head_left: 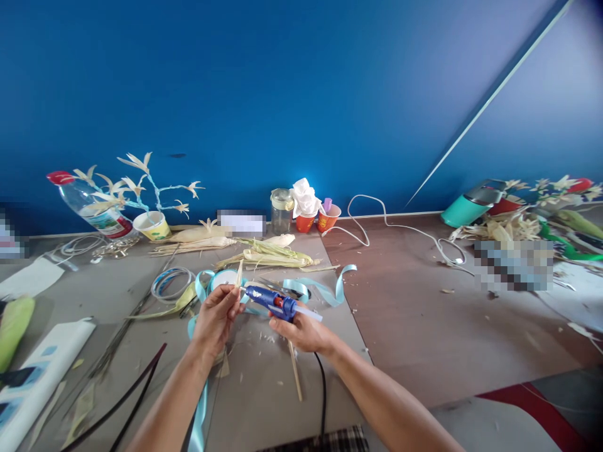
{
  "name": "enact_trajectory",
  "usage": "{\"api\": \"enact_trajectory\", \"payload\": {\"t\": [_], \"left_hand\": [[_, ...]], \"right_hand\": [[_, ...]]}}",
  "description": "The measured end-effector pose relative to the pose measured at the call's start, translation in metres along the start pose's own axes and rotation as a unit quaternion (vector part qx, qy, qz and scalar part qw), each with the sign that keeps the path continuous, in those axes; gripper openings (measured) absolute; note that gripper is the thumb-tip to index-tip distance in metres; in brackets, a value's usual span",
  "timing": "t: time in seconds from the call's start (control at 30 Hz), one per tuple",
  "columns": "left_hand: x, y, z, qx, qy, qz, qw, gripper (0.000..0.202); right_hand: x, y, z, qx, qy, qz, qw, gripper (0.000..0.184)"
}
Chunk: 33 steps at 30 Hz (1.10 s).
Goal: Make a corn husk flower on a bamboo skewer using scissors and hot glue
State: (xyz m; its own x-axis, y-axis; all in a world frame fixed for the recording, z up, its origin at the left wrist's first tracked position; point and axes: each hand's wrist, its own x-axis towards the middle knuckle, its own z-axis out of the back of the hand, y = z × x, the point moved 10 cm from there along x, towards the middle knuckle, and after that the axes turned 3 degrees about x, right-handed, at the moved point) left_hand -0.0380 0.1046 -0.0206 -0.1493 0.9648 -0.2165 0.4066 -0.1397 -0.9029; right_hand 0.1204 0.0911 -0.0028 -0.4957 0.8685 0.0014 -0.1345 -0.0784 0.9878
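One pale husk piece (239, 274) stands nearly upright above the surface (264, 389), pinched in the fingers of the left hand (217, 320). The right hand (304, 331) has its fingers wrapped round a blue glue gun (268, 299), nozzle pointing at the husk piece's lower end; whether the two touch, I cannot tell. A translucent glue stick (309, 312) juts from the gun's rear. Light-blue ribbon (339, 292) curls nearby, with more husks (271, 254) lying behind.

2 bare forearms (174, 389) converge forward; left fingers (228, 296) pinched, right fingers (281, 326) curled.
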Motion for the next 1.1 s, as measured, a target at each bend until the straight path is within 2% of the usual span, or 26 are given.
{"api": "enact_trajectory", "payload": {"t": [0.17, 0.33, 0.53, 0.73, 0.93, 1.1], "left_hand": [[-0.0012, 0.0032, -0.001, 0.002, -0.009, 0.021, 1.0, 0.028], [-0.0001, 0.0019, -0.0001, 0.006, -0.005, 0.011, 1.0, 0.026], [0.0006, 0.0042, 0.001, 0.005, -0.002, 0.014, 1.0, 0.026], [0.0, 0.0005, -0.0002, 0.005, -0.005, 0.005, 1.0, 0.025], [-0.0017, 0.0006, -0.0019, 0.004, -0.009, 0.017, 1.0, 0.027], [-0.0016, -0.002, -0.0014, 0.0, -0.007, 0.007, 1.0, 0.026]], "right_hand": [[0.0006, 0.0026, 0.0031, 0.004, -0.005, 0.003, 1.0, 0.019], [0.0002, 0.0033, -0.0006, 0.023, 0.014, 0.004, 1.0, 0.02], [0.0008, -0.0025, 0.0031, 0.009, -0.004, 0.0, 1.0, 0.023], [-0.0005, -0.0016, -0.001, 0.027, 0.014, -0.003, 1.0, 0.023], [0.0009, -0.0031, 0.0043, 0.011, -0.003, 0.0, 1.0, 0.024], [-0.0004, -0.0029, 0.0017, 0.012, 0.009, 0.003, 1.0, 0.023]]}}
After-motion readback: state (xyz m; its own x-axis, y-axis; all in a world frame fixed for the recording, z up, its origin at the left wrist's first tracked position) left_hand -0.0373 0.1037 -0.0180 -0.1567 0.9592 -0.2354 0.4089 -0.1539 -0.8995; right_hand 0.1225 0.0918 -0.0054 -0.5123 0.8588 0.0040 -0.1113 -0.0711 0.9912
